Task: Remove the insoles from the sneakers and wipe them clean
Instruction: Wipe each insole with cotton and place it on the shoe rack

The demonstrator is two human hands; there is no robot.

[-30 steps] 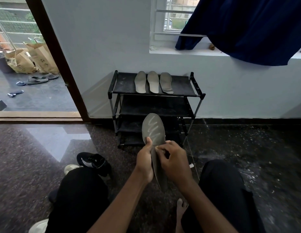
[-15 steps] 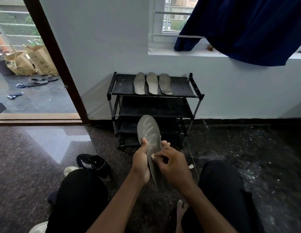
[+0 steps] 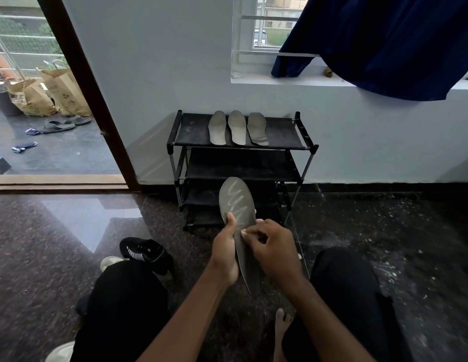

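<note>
A grey insole (image 3: 236, 202) with pale zigzag streaks stands upright in front of me. My left hand (image 3: 225, 250) grips its left edge, thumb on the face. My right hand (image 3: 273, 250) has curled fingers pressed on the insole's middle; whether it holds a cloth is hidden. Three more grey insoles (image 3: 238, 128) lie side by side on the top shelf of the black shoe rack (image 3: 282, 133). A black sneaker (image 3: 146, 253) with white stripes sits on the floor by my left knee.
The rack stands against the pale wall under a window with a dark blue cloth (image 3: 384, 43). An open doorway at left shows paper bags (image 3: 50, 92) and sandals (image 3: 63, 124). My knees in black trousers frame the dark stone floor; a white shoe (image 3: 111, 261) lies behind the sneaker.
The insole and both hands have shifted slightly left and up in view. My right hand's fingers have slid a little along the insole's surface.
</note>
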